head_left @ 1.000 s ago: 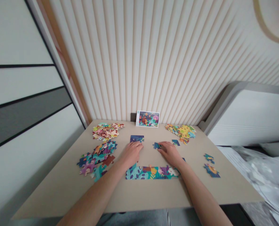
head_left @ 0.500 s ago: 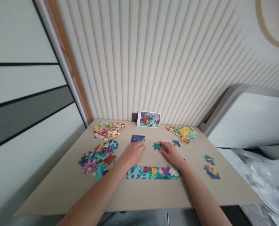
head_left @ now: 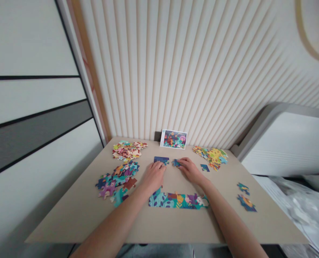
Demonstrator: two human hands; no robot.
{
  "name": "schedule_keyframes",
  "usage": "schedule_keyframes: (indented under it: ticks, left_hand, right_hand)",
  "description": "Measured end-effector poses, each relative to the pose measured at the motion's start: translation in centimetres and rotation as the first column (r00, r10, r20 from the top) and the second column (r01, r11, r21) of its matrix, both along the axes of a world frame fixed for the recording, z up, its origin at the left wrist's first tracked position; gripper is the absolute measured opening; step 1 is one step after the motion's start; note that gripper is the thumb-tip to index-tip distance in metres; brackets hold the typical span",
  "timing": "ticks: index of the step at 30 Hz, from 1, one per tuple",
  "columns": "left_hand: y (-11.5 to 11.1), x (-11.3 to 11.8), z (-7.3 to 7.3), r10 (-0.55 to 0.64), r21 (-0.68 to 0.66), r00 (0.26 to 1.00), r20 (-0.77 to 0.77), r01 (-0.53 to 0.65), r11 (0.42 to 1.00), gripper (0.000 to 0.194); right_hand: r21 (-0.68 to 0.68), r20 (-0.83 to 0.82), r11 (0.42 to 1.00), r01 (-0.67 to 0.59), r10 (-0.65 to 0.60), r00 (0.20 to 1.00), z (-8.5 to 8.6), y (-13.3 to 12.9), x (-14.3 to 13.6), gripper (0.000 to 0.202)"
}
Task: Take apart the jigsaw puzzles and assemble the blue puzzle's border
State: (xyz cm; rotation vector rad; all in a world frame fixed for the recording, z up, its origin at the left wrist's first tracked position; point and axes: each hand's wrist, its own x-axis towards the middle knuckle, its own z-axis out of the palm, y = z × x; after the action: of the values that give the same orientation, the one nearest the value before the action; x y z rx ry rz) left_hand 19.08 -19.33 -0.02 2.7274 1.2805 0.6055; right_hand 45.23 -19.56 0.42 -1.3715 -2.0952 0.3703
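My left hand (head_left: 154, 172) rests with its fingers on the lower edge of a joined dark blue puzzle section (head_left: 161, 159). My right hand (head_left: 188, 168) has its fingers closed on a small blue puzzle piece (head_left: 175, 163), which lies just right of that section with a narrow gap between them. Nearer to me, a joined strip of teal and purple pieces (head_left: 172, 201) runs between my forearms. One loose blue piece (head_left: 205, 167) lies to the right of my right hand.
A picture card (head_left: 173, 139) leans against the ribbed wall. Piles of pieces lie at the back left (head_left: 127, 151), the left (head_left: 118, 177) and the back right (head_left: 213, 156). Two more blue pieces, one of them (head_left: 246, 203) larger, lie at the right.
My right hand has moved the small blue piece left and away from me, closer to the dark blue section. My left hand stays by that section. The view has shifted slightly.
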Motion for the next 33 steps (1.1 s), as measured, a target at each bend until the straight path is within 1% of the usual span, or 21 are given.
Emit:
schedule_keyframes:
  ticks: [4, 8, 11, 17, 23, 26, 29, 31, 33]
  left_hand:
    - [0.0, -0.3, -0.1, 0.106, 0.022, 0.994, -0.001, -0.106, 0.994, 0.044]
    - [-0.1, -0.4, -0.2, 0.118, 0.008, 0.993, -0.008, -0.118, 0.993, 0.042]
    - [-0.1, -0.4, 0.0, 0.11, -0.012, 0.994, -0.006, -0.11, 0.994, 0.043]
    - [-0.1, -0.4, -0.1, 0.119, -0.014, 0.993, -0.005, -0.119, 0.993, 0.046]
    - [0.0, -0.4, -0.2, 0.115, -0.008, 0.993, -0.015, -0.116, 0.993, 0.044]
    - [0.0, -0.3, -0.2, 0.115, -0.019, 0.993, -0.015, -0.115, 0.993, 0.044]
    - [0.0, -0.4, -0.2, 0.118, -0.023, 0.993, -0.022, -0.118, 0.993, 0.045]
    - [0.0, -0.4, -0.1, 0.115, -0.018, 0.993, -0.026, -0.116, 0.993, 0.05]
    - [0.0, -0.5, -0.1, 0.108, -0.012, 0.994, -0.023, -0.108, 0.994, 0.055]
  right_hand:
    - [0.0, 0.03, 0.999, -0.04, 0.04, 0.999, -0.4, 2.4, -0.7, 0.038]
    - [0.015, 0.062, 0.998, -0.066, 0.065, 0.996, -1.0, 3.4, -1.0, 0.038]
    - [0.032, 0.079, 0.996, -0.085, 0.082, 0.993, -1.2, 3.4, -1.2, 0.037]
    - [0.015, 0.098, 0.996, -0.087, 0.085, 0.992, -1.2, 3.3, -1.4, 0.032]
    - [0.038, 0.195, 0.998, -0.042, 0.034, 0.98, -1.4, 3.2, -1.6, 0.035]
    - [0.04, 0.178, 0.999, -0.021, 0.014, 0.984, -1.3, 2.9, -1.6, 0.036]
    - [0.041, 0.133, 0.999, 0.027, -0.032, 0.991, -1.0, 2.8, -1.5, 0.04]
    - [0.032, 0.12, 0.999, 0.042, -0.045, 0.992, -0.9, 2.8, -1.4, 0.044]
    - [0.022, 0.122, 0.999, 0.031, -0.033, 0.992, -0.9, 2.9, -1.4, 0.045]
